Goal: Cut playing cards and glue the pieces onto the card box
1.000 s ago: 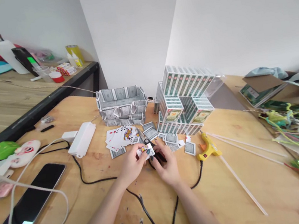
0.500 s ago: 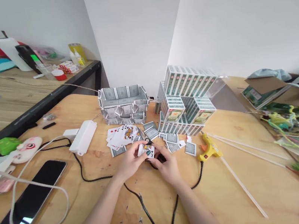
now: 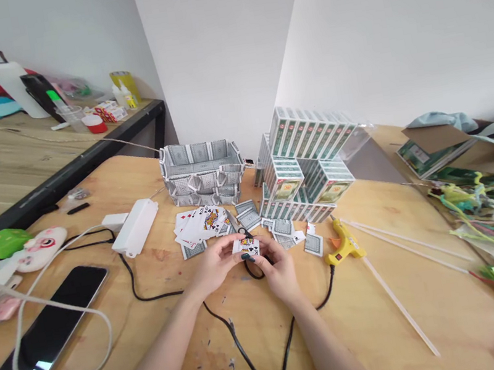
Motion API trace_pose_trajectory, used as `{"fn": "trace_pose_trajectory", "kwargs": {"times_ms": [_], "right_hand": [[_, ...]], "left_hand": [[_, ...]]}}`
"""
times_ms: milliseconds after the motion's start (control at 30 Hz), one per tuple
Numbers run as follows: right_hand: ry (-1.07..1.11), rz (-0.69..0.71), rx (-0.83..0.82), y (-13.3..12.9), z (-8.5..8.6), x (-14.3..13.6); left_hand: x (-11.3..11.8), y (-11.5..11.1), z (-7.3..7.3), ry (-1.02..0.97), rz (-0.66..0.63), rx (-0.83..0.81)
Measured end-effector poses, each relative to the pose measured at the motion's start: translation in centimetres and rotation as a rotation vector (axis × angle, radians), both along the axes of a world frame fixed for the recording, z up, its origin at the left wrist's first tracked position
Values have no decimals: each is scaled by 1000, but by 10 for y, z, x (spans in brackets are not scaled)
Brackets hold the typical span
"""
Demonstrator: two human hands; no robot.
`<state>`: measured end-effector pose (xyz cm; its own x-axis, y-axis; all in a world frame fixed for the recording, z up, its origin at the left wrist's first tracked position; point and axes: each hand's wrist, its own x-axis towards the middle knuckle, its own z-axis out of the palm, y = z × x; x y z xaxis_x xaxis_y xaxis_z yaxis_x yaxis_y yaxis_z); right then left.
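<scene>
Between my two hands is a playing card (image 3: 244, 246), its printed king face turned up. My left hand (image 3: 218, 266) pinches it from the left, and the fingers of my right hand (image 3: 279, 267) grip its right edge. Black-handled scissors (image 3: 255, 271) lie on the table just behind and under the card, partly hidden. Beyond my hands, face-up playing cards (image 3: 204, 223) are fanned out, with face-down cards (image 3: 248, 215) to their right. A basket made of folded cards (image 3: 204, 173) stands further back.
Stacked card boxes (image 3: 311, 150) rise at the back right. A yellow glue gun (image 3: 344, 244) lies to the right with clear glue sticks (image 3: 401, 304); its black cord (image 3: 257, 368) loops in front of me. A phone (image 3: 53, 322) and white power strip (image 3: 139, 227) lie left.
The card has turned to lie more level, and my right fingers have come onto its right edge. The view has shifted slightly.
</scene>
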<state>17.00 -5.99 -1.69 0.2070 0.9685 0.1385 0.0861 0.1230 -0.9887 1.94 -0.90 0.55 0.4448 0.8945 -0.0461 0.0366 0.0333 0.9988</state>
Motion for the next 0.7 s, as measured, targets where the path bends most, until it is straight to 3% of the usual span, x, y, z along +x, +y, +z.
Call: {"fn": "trace_pose_trajectory", "kwargs": {"times_ms": [433, 700], "right_hand": [[71, 1, 2, -1, 5, 1], [108, 16, 23, 0, 5, 1]], "left_hand": [[7, -7, -7, 36, 57, 92], [10, -9, -4, -40, 45, 46]]}}
